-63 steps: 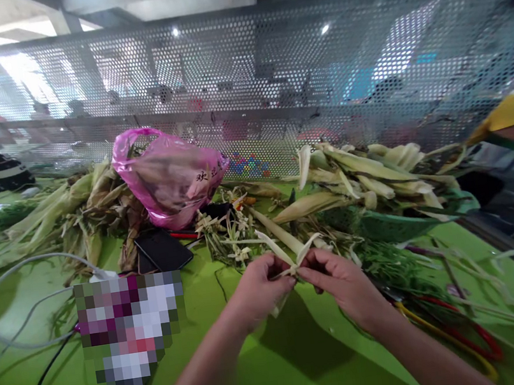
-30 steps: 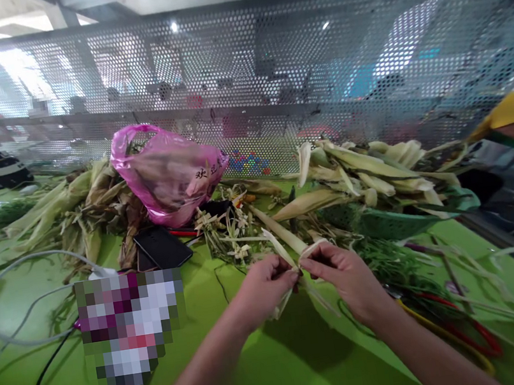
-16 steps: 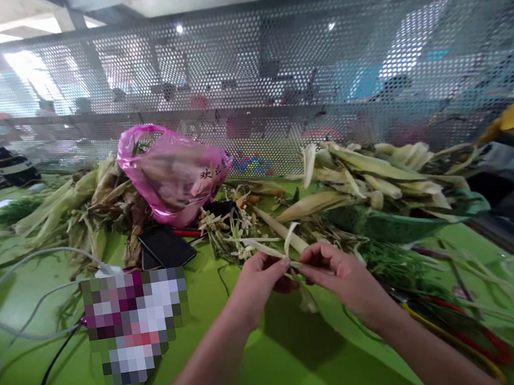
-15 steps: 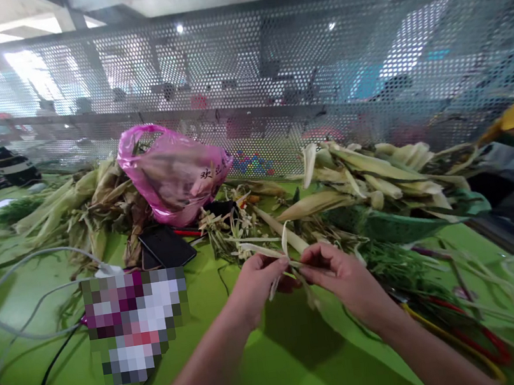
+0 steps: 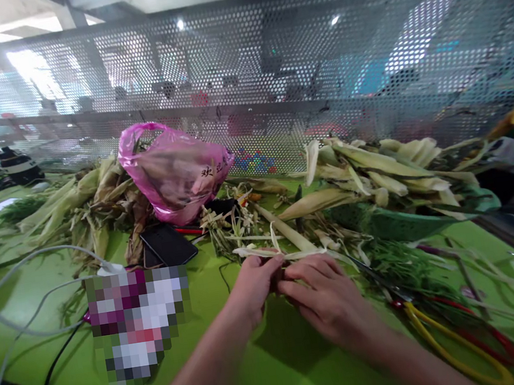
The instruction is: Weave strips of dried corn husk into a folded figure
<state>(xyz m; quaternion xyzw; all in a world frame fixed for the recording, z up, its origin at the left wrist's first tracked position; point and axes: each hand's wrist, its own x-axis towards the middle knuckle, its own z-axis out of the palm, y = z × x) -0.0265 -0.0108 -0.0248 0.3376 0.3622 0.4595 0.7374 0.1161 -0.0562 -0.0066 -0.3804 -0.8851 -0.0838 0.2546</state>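
A: ok so what are the hands up to here?

B: Left hand (image 5: 254, 286) is pinched closed, thumb against fingers, with a pale husk strip (image 5: 302, 254) in its grip. Right hand (image 5: 324, 298) is turned back-up, fingers bent and bunched right up against the left one. Can't tell if it's actually gripping anything, the fingertips are hidden.

A: And where's the strip exactly?

B: Up at the fingertips, above the front part of the green table (image 5: 217, 378). It runs roughly sideways, one end poking out past the left hand, the other out past the right hand's knuckles, plus a thin bit sticking up in the middle.

A: What's lying around it?

B: Just beyond the hands there's a thick pale stalk (image 5: 286, 230), and left of that a little bunch of knotted husk pieces (image 5: 230, 225). Off to the right are scissors (image 5: 411, 312) with a yellow handle, near some feathery green sprigs (image 5: 398, 265). Behind those, a green basket (image 5: 406, 221) with a big pile of husks (image 5: 380, 177) heaped on it. Further left: pink plastic bag (image 5: 172, 179), dark phone (image 5: 170, 243) lying flat in front of it.
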